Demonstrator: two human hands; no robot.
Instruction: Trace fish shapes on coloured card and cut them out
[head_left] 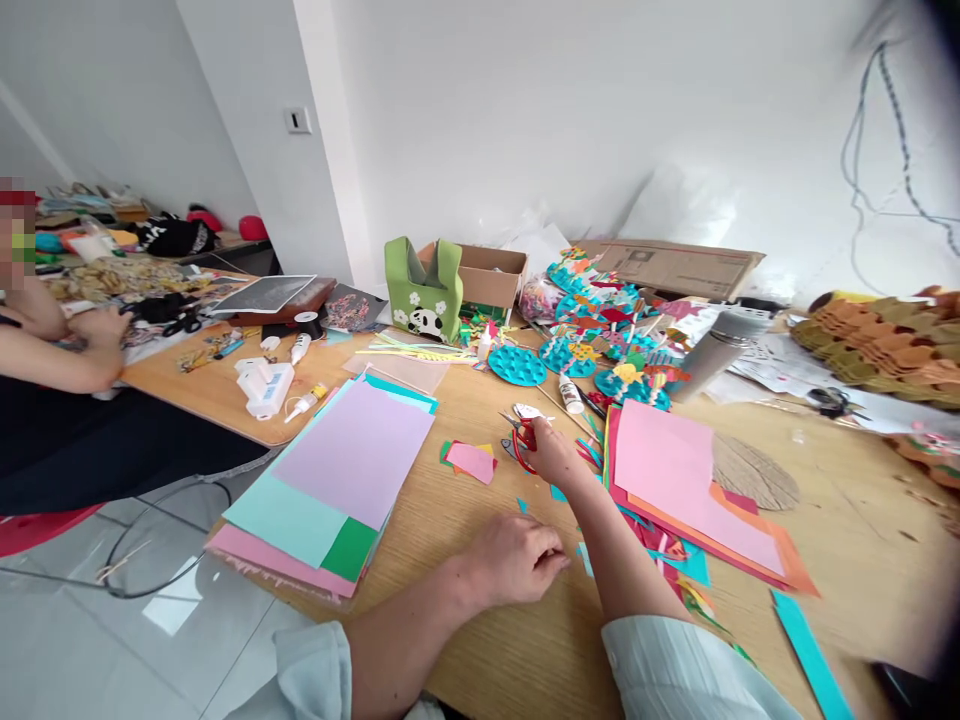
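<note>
Red-handled scissors (523,446) are in my right hand (556,455), which is stretched forward with its fingers around the handles. The blades point left, low over the table, beside small fish-shaped paper pieces (531,412). Nearer me, my left hand (517,558) rests on the wood with its fingers curled in; nothing shows in them. A little pile of pink, yellow and green paper cutouts (471,461) lies ahead of it. Blue paper scraps (523,506) are scattered between the hands. To the right is a stack of pink, orange and red sheets (664,455), the top one cut into.
Large coloured sheets (360,450) lie at left, near a white glue gun (266,388). Behind are a green panda bag (424,300), blue craft discs (517,366), a glue bottle (570,394) and a steel flask (716,350). Another person's arm (64,355) rests on the left table.
</note>
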